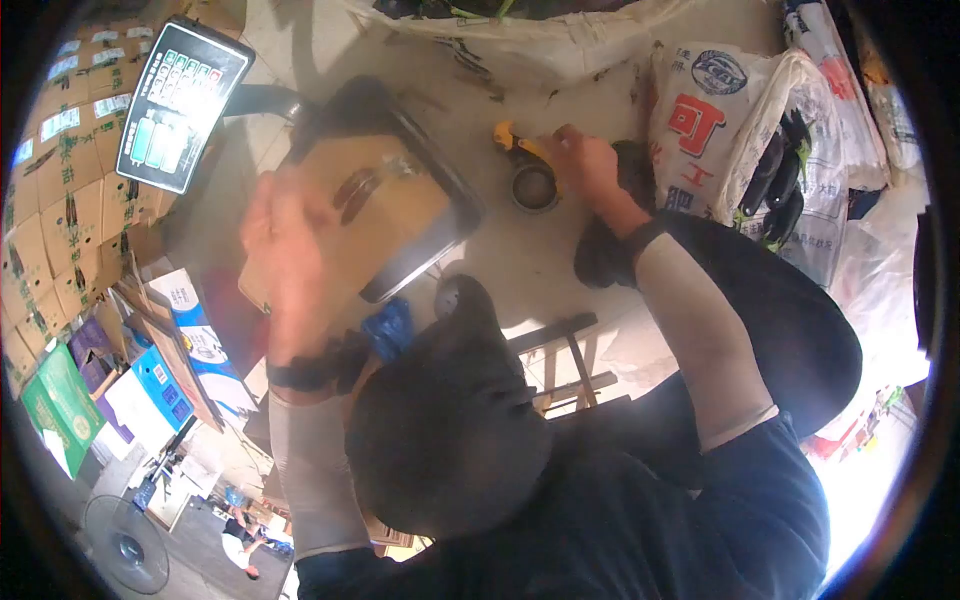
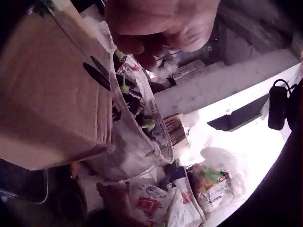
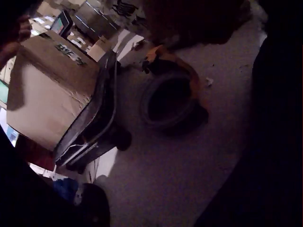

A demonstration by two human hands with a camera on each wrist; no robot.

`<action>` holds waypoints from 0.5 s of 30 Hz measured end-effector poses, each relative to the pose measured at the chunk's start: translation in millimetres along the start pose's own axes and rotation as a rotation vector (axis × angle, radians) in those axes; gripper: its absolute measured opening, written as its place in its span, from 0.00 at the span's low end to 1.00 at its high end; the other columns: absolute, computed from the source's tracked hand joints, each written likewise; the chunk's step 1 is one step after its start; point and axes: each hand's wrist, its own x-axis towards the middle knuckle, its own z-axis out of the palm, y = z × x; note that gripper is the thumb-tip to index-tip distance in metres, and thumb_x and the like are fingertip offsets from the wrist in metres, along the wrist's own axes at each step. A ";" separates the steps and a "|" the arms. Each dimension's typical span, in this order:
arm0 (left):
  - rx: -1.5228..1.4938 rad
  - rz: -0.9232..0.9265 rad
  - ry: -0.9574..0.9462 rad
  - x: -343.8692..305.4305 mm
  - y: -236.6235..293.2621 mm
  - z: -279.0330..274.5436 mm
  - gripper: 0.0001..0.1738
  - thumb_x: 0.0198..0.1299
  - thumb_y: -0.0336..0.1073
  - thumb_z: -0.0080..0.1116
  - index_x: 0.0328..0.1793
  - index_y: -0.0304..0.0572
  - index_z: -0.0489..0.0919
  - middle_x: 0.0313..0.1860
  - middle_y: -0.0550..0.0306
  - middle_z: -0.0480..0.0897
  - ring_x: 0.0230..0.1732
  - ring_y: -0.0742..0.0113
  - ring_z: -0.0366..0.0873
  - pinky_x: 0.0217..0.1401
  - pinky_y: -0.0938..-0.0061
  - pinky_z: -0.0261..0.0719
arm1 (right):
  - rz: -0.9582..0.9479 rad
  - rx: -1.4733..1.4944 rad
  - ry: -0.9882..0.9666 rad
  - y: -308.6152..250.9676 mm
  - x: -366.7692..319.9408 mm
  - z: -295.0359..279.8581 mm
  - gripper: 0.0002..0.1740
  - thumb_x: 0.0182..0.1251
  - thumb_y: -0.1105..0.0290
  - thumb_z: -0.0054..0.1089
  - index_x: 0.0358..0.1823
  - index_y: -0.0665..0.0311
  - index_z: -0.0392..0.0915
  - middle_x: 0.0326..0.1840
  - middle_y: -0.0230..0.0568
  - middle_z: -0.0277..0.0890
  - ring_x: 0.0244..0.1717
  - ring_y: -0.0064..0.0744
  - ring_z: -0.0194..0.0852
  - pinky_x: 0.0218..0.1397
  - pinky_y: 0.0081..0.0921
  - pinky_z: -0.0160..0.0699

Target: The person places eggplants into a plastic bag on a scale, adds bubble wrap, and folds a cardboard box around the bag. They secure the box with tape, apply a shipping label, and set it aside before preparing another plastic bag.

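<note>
A cardboard box [image 1: 365, 215], with a dark long print and a strip of tape on top, lies on a black-framed platform scale [image 1: 465, 205]. My left hand [image 1: 285, 250] is blurred over the box's left side; in the left wrist view its fingers [image 2: 149, 47] curl loosely, holding nothing visible. Beyond the scale, an orange tape dispenser [image 1: 512, 140] with a large roll [image 3: 147, 101] is on the floor. My right hand [image 1: 590, 170] is close beside its handle; the right wrist view shows the handle running free of the fingers.
A lit scale display [image 1: 180, 105] stands at the upper left before stacked cartons [image 1: 75, 200]. White printed sacks [image 1: 695, 125] and eggplants [image 1: 765, 175] are at the right. My dark-trousered knee [image 1: 440, 430], a low stool [image 1: 570, 365] and blue plastic [image 1: 388, 328] lie nearer.
</note>
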 end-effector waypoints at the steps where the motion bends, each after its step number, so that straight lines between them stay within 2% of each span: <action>1: 0.006 -0.002 -0.006 1.3 0.7 0.0 0.18 0.71 0.43 0.52 0.31 0.37 0.76 0.25 0.54 0.80 0.23 0.73 0.74 0.26 0.78 0.66 | 0.006 0.005 -0.004 -5.1 -2.5 1.6 0.29 0.64 0.42 0.59 0.56 0.55 0.78 0.42 0.54 0.82 0.47 0.55 0.81 0.50 0.46 0.78; 3: 0.218 0.011 0.053 3.8 2.1 -0.1 0.18 0.71 0.41 0.52 0.30 0.37 0.76 0.23 0.57 0.78 0.21 0.72 0.71 0.28 0.76 0.67 | -0.155 -0.184 -0.079 -10.4 -6.7 7.9 0.31 0.61 0.44 0.64 0.57 0.58 0.75 0.50 0.53 0.78 0.55 0.53 0.77 0.54 0.44 0.77; 4: 0.225 0.006 0.050 4.2 2.8 -1.6 0.18 0.71 0.41 0.52 0.30 0.37 0.76 0.23 0.57 0.78 0.21 0.72 0.71 0.28 0.76 0.67 | -0.153 -0.179 -0.086 -5.9 -6.3 17.7 0.31 0.61 0.44 0.64 0.57 0.58 0.75 0.50 0.53 0.78 0.55 0.53 0.77 0.54 0.44 0.77; 6: 0.230 -0.030 0.049 6.6 2.8 -5.2 0.19 0.72 0.41 0.51 0.28 0.38 0.76 0.24 0.57 0.78 0.26 0.72 0.73 0.33 0.76 0.69 | -0.268 -0.178 -0.024 1.3 -5.7 37.8 0.31 0.58 0.57 0.67 0.61 0.62 0.72 0.54 0.53 0.75 0.54 0.57 0.75 0.54 0.43 0.78; 7: 0.235 -0.032 0.046 11.0 -2.9 -8.1 0.19 0.72 0.41 0.51 0.28 0.38 0.76 0.24 0.57 0.78 0.26 0.72 0.73 0.33 0.76 0.69 | -0.266 -0.174 -0.028 2.7 -3.9 41.7 0.31 0.58 0.57 0.67 0.61 0.62 0.72 0.54 0.53 0.75 0.54 0.57 0.75 0.54 0.43 0.78; 9: 0.186 0.103 0.084 22.1 -20.2 -19.5 0.17 0.72 0.40 0.52 0.34 0.35 0.77 0.31 0.54 0.80 0.35 0.70 0.77 0.43 0.75 0.73 | -0.156 -0.085 -0.151 3.2 -0.8 46.5 0.29 0.55 0.65 0.67 0.59 0.65 0.73 0.60 0.55 0.70 0.60 0.52 0.73 0.58 0.43 0.77; 10: 0.187 0.103 0.084 26.9 -24.4 -25.7 0.17 0.72 0.40 0.52 0.34 0.35 0.77 0.31 0.54 0.80 0.35 0.70 0.77 0.43 0.75 0.73 | -0.157 -0.083 -0.151 3.7 0.4 50.3 0.29 0.55 0.65 0.67 0.59 0.65 0.73 0.60 0.55 0.70 0.60 0.52 0.73 0.58 0.43 0.77; 12: 0.120 0.134 0.181 34.4 -30.1 -42.7 0.13 0.73 0.38 0.52 0.44 0.32 0.77 0.41 0.49 0.81 0.44 0.67 0.78 0.52 0.71 0.75 | -0.108 -0.088 -0.044 1.6 0.7 59.5 0.28 0.53 0.72 0.62 0.59 0.66 0.74 0.52 0.54 0.76 0.51 0.47 0.78 0.53 0.39 0.79; 13: 0.121 0.138 0.189 37.5 -32.7 -51.5 0.13 0.73 0.38 0.52 0.44 0.32 0.77 0.41 0.49 0.81 0.44 0.67 0.78 0.52 0.71 0.75 | -0.116 -0.086 -0.042 -4.0 0.8 47.7 0.28 0.53 0.72 0.62 0.59 0.66 0.74 0.52 0.54 0.76 0.51 0.47 0.78 0.53 0.39 0.79; 15: 0.010 0.129 0.345 38.4 -39.8 -75.8 0.13 0.73 0.36 0.51 0.52 0.30 0.75 0.48 0.47 0.81 0.47 0.62 0.79 0.57 0.66 0.77 | 0.074 0.511 -0.321 -10.9 -1.4 15.0 0.26 0.52 0.74 0.60 0.57 0.69 0.76 0.41 0.48 0.80 0.39 0.38 0.79 0.42 0.33 0.79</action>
